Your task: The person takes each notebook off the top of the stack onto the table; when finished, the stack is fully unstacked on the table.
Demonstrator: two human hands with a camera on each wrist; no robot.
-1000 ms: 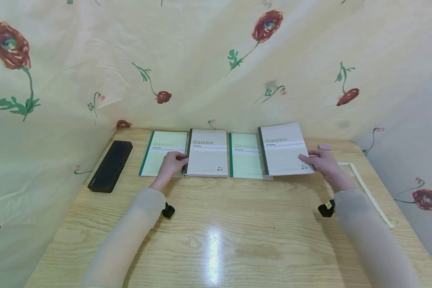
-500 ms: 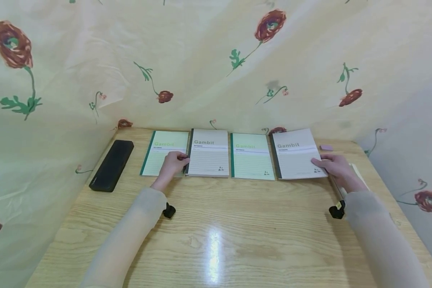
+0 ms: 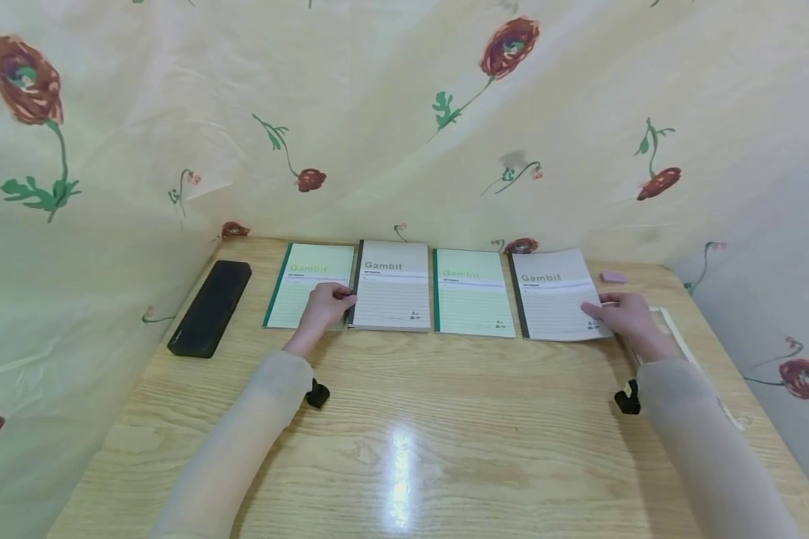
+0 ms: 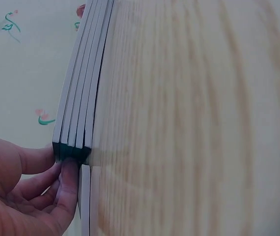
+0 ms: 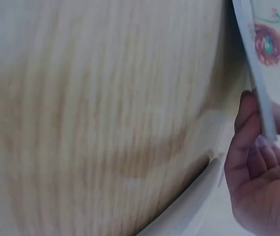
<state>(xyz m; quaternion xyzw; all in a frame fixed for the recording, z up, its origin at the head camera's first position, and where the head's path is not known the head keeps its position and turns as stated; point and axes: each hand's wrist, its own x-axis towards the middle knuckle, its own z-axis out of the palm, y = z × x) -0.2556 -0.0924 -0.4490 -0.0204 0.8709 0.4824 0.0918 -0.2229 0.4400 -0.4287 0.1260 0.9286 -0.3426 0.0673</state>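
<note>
My left hand point(image 3: 324, 303) reaches over the leftmost green-spined notebook point(image 3: 317, 258) and holds the dark-spined edge of a grey-covered notebook stack point(image 3: 392, 299). In the left wrist view the notebooks point(image 4: 78, 93) lie in several layers, with thumb and fingertips against the spine. My right hand point(image 3: 630, 318) pinches the lower right edge of another grey notebook point(image 3: 556, 296), thumb on its cover and fingers beneath. In the right wrist view this notebook point(image 5: 258, 73) is seen edge-on, its gripped edge raised off the table. Between the two grey covers lies a second green-spined notebook point(image 3: 473, 296).
On the left of the wooden table point(image 3: 458, 449) lies a black oblong case point(image 3: 210, 308). A small purple block point(image 3: 613, 277) sits at the back right. A white strip-edged object point(image 3: 677, 333) lies partly under my right arm. Flowered cloth point(image 3: 377, 112) hangs behind.
My right hand has carried its grey notebook rightward and down, off the second green-spined notebook, which now shows whole. The left hand has stayed at the stack's spine.
</note>
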